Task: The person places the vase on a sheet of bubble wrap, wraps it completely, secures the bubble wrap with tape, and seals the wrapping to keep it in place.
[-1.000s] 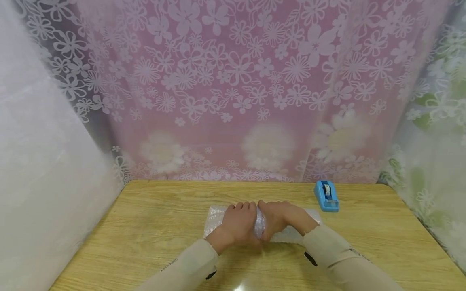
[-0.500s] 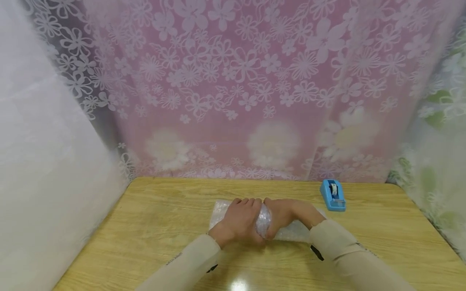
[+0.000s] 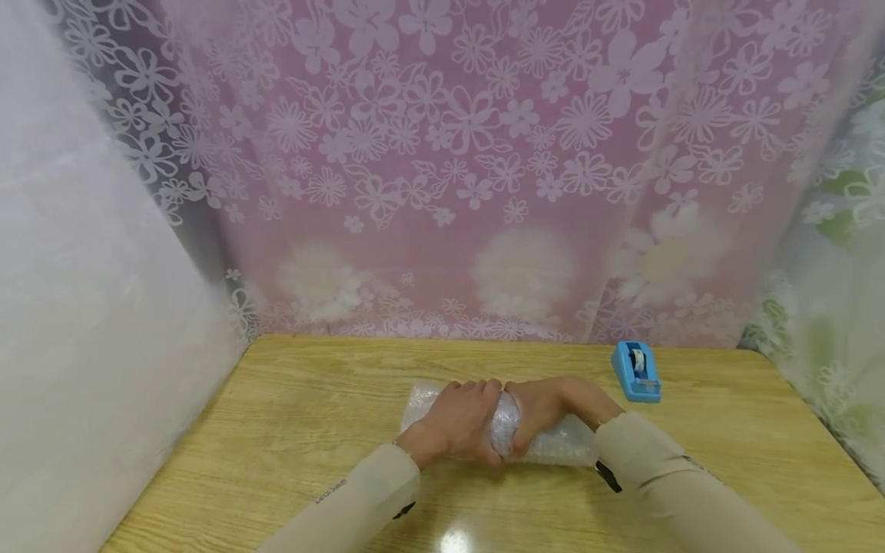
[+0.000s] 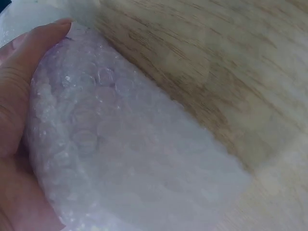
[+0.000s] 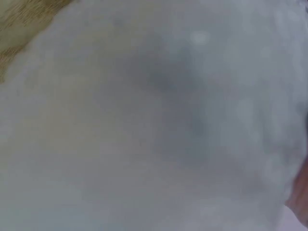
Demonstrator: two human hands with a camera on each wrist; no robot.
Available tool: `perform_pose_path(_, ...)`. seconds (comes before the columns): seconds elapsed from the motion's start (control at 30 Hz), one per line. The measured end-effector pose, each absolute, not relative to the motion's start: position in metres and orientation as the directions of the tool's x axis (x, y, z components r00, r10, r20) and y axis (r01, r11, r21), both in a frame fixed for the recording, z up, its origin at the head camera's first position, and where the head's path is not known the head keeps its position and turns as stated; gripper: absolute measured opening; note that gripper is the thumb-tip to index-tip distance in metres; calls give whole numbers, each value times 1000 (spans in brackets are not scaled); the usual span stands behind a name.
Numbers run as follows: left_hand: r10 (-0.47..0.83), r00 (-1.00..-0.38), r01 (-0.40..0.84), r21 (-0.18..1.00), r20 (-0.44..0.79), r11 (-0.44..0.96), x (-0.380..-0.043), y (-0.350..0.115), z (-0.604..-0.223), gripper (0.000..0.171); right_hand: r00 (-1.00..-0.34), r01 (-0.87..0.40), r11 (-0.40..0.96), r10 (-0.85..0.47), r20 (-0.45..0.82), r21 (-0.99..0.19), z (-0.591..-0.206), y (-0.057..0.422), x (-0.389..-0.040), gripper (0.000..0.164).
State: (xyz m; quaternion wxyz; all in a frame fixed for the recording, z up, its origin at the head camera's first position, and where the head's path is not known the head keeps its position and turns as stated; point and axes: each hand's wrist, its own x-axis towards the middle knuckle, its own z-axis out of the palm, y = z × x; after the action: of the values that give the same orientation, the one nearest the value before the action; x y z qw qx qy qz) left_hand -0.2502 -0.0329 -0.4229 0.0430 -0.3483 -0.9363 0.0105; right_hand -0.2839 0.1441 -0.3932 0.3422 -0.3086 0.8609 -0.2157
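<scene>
In the head view, a bundle of clear bubble wrap (image 3: 505,425) lies across the wooden table, with both hands around its middle. My left hand (image 3: 462,418) grips it from the left, fingers over the far side and thumb on the near side. From the right, my right hand (image 3: 542,407) holds it the same way, leaving a narrow strip of wrap between them. Flat bubble wrap (image 4: 144,144) spreads out from the rounded roll in the left wrist view. Blurred wrap (image 5: 144,120) fills most of the right wrist view. Whatever is inside the wrap is hidden.
A blue tape dispenser (image 3: 637,372) with a roll of tape stands at the back right of the wooden table (image 3: 318,399). Behind the table hangs a pink flowered curtain (image 3: 429,253), and pale sheets close off both sides.
The head view has shifted slightly. Both hands keep their hold on the bundle, and a little more wrap shows between them than one second ago.
</scene>
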Motion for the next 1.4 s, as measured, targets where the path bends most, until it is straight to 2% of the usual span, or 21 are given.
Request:
perform_pose_path(0.2, 653, -757, 653, 67, 25, 755, -248, -33, -422, 83, -518, -375, 713, -691, -503, -593, -394, 145, -284, 66)
perform_pose_path(0.33, 669, -743, 667, 98, 15, 738, -243, -34, -423, 83, -463, -337, 724, -684, -564, -601, -397, 147, -285, 64)
perform_pose_path(0.47, 698, -716, 698, 40, 23, 715, -236, -35, -422, 83, -384, -306, 706, -706, -595, -639, -401, 151, -286, 65)
perform_pose_path(0.57, 717, -695, 717, -24, 57, 697, -233, -36, -422, 82, -358, -299, 696, -716, -599, -653, -403, 152, -287, 66)
perform_pose_path(0.77, 769, -624, 755, -144, 140, 639, -231, -44, -429, 94, -321, -230, 733, -678, -661, -640, -401, 149, -289, 59)
perform_pose_path(0.97, 809, -541, 752, -297, 232, 588, -228, -50, -436, 104, -327, -214, 780, -625, -709, -588, -397, 145, -293, 61)
perform_pose_path(1.1, 805, -548, 738, -323, 228, 593, -226, -50, -437, 112, -317, -207, 786, -618, -720, -583, -397, 144, -295, 61)
perform_pose_path(1.4, 776, -594, 738, -240, 211, 630, -227, -45, -434, 93, -264, -177, 775, -631, -729, -607, -397, 146, -299, 56)
